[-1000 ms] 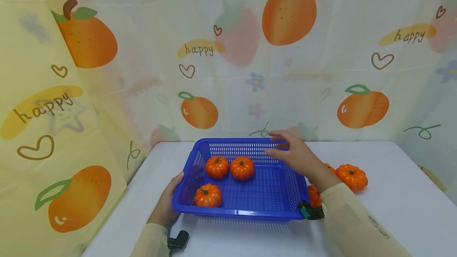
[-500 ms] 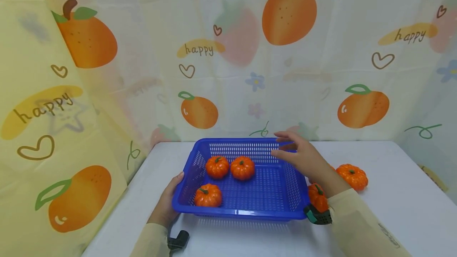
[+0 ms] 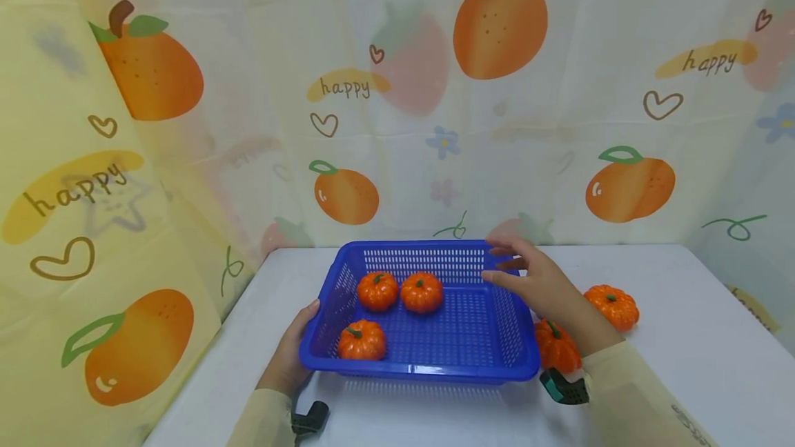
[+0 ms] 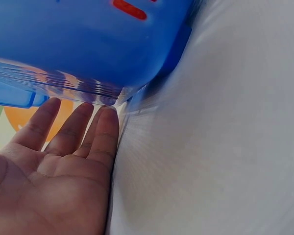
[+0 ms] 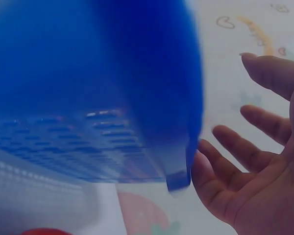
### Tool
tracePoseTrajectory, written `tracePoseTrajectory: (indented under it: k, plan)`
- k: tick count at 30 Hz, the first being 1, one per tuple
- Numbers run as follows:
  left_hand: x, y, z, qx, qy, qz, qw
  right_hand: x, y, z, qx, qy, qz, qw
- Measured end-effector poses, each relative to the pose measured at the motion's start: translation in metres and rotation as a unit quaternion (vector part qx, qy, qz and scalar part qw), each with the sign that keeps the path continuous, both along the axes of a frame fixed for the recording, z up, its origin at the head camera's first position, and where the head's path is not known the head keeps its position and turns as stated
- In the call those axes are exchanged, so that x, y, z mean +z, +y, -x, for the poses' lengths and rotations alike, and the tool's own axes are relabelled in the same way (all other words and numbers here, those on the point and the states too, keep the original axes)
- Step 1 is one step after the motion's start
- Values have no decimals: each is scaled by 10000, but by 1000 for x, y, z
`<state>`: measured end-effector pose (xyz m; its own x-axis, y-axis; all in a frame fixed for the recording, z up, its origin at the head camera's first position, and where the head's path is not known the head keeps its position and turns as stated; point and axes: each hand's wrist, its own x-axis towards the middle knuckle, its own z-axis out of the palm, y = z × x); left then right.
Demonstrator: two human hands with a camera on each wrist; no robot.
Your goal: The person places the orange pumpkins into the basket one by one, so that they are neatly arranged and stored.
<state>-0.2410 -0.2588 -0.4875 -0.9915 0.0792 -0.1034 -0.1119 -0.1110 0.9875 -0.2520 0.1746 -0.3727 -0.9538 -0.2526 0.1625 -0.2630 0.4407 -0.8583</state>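
Observation:
A blue plastic basket (image 3: 413, 370) with slotted walls stands on the table, holding three small orange pumpkins: a back left pumpkin (image 3: 377, 291), a back middle pumpkin (image 3: 421, 293) and a front left pumpkin (image 3: 362, 341). My left hand (image 3: 290, 350) rests against the basket's left side, its thumb at the rim. The left wrist view shows fairly straight fingers (image 4: 68, 129) with their tips at the slotted wall. Loosely spread and holding nothing, my right hand (image 3: 528, 274) hovers at the back right corner, just outside the rim in the right wrist view.
Right of the basket lie a near pumpkin (image 3: 557, 348), partly behind the rim and wrist, and a far pumpkin (image 3: 611, 307) beyond the forearm. A fruit-printed curtain (image 3: 497, 185) hangs behind the white table (image 3: 695, 350). Black cameras sit on both wrists.
My right hand has drifted right, from over the basket toward its back right corner. Its forearm now covers a pumpkin glimpsed earlier and uncovers more of the near one. My left hand stays put.

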Motion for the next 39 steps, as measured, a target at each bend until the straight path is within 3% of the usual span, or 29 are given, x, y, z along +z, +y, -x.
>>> tracePoseTrajectory:
  k: [12,19,39]
  plan:
    - [-1,1,-1,-124,149,-57,9998,-12,16,-9,-162,39,-44,9999]
    - [0,0,-1,-83,105,-8,9999,-16,27,-14,-207,-16,182,9996]
    - [1,0,0,-82,-9,-43,10000,-19,66,-24,-513,79,-142,9986]
